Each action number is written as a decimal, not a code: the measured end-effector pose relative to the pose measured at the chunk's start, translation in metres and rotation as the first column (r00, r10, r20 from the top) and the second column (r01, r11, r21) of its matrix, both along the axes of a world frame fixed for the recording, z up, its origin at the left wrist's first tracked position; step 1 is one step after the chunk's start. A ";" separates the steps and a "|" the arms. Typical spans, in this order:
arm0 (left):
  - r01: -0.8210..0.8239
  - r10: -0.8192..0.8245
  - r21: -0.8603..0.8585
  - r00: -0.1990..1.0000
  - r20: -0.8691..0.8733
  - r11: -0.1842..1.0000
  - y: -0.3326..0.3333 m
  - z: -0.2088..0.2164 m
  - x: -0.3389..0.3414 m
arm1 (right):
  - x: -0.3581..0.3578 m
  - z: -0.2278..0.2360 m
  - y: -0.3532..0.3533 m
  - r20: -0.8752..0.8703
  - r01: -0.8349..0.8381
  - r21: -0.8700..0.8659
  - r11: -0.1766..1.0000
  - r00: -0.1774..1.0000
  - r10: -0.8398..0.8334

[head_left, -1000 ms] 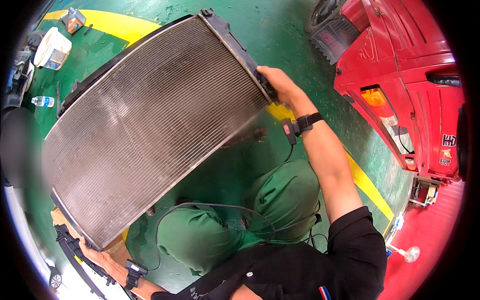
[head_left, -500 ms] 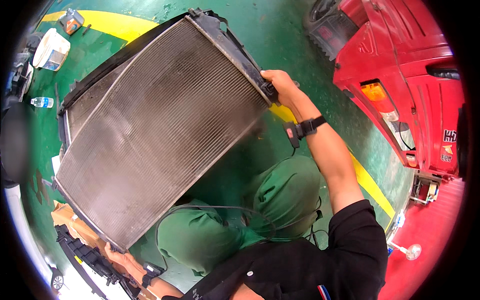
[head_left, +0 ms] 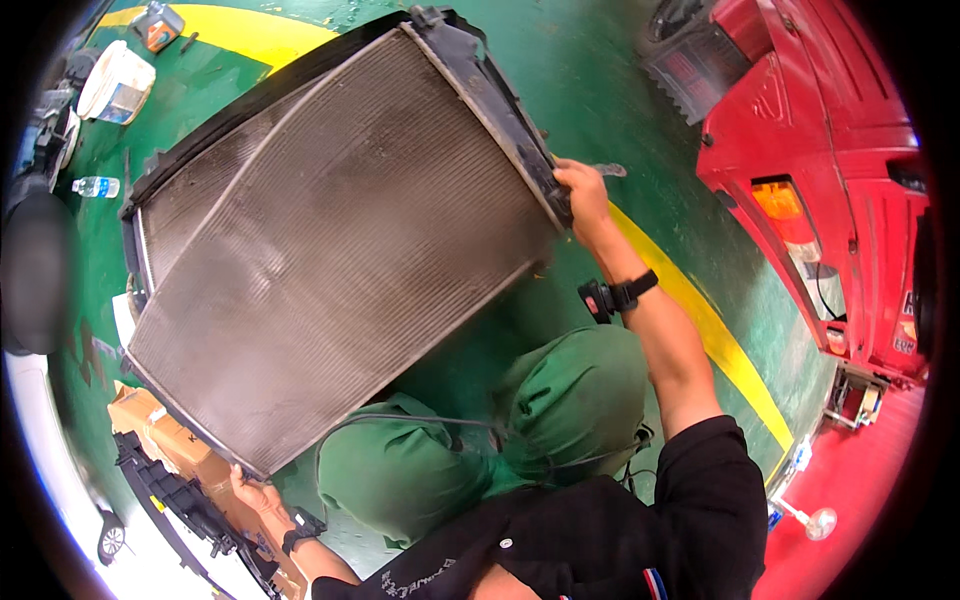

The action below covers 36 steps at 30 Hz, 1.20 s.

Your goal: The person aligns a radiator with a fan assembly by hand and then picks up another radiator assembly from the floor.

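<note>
A large car radiator (head_left: pixel 330 240) with fine grey fins is held tilted between my two hands, in front of my bent knees. My left hand (head_left: pixel 258 497) grips its near lower-left corner, with the thumb on the edge. At the right end, my right hand (head_left: pixel 586 198) is wrapped round the black side piece (head_left: pixel 490 110). Behind this radiator stands a second finned panel (head_left: pixel 190 215) in a black frame, partly covered by it. Where the two meet underneath is hidden.
A red vehicle (head_left: pixel 800 130) stands at the right. To the left are a white bucket (head_left: pixel 117 85), a plastic bottle (head_left: pixel 96 187) and a jug (head_left: pixel 158 27). A cardboard box (head_left: pixel 185 440) and a black plastic car part (head_left: pixel 185 505) lie near my left hand.
The view has shifted a little, so the surroundings sit further right. The radiator's near-left corner and my left hand appear slightly higher. Both hands keep their hold.
</note>
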<state>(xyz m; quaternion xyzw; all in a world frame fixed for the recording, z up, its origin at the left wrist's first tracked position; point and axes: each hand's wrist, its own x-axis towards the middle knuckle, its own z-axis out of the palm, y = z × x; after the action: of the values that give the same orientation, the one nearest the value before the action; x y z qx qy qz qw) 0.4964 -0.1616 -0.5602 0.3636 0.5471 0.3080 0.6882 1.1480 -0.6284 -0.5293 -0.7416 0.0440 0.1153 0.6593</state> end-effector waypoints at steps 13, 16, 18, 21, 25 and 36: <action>0.058 -0.055 -0.113 0.998 0.036 0.992 -0.002 0.003 -0.001 | -0.069 -0.008 -0.034 0.051 -0.094 -0.079 0.992 0.994 0.098; 0.016 -0.012 -0.164 1.000 0.027 0.986 -0.006 -0.010 -0.016 | -0.088 -0.019 -0.049 0.019 -0.120 -0.100 0.988 0.992 0.122; -0.029 0.029 -0.195 1.000 -0.001 0.980 -0.002 -0.021 -0.029 | -0.099 -0.027 -0.056 -0.017 -0.110 -0.068 0.992 0.994 0.109; -0.135 0.131 -0.209 0.991 -0.034 0.969 0.004 -0.040 -0.045 | -0.101 -0.027 -0.057 -0.076 -0.120 -0.045 0.992 0.990 0.116; -0.202 0.196 -0.255 0.979 -0.050 0.946 0.000 -0.037 -0.036 | -0.077 0.008 -0.050 -0.075 -0.288 -0.260 0.921 0.957 0.279; -0.334 0.334 -0.290 0.941 -0.052 0.897 0.002 -0.053 -0.045 | 0.083 0.142 0.110 0.146 -0.405 -0.399 0.823 0.858 0.493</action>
<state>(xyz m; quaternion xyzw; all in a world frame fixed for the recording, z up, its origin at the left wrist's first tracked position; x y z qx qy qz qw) 0.4510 -0.1596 -0.6132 0.1579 0.6413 0.3365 0.6713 1.2311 -0.5187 -0.3875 -0.8454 -0.1941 0.1668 0.4688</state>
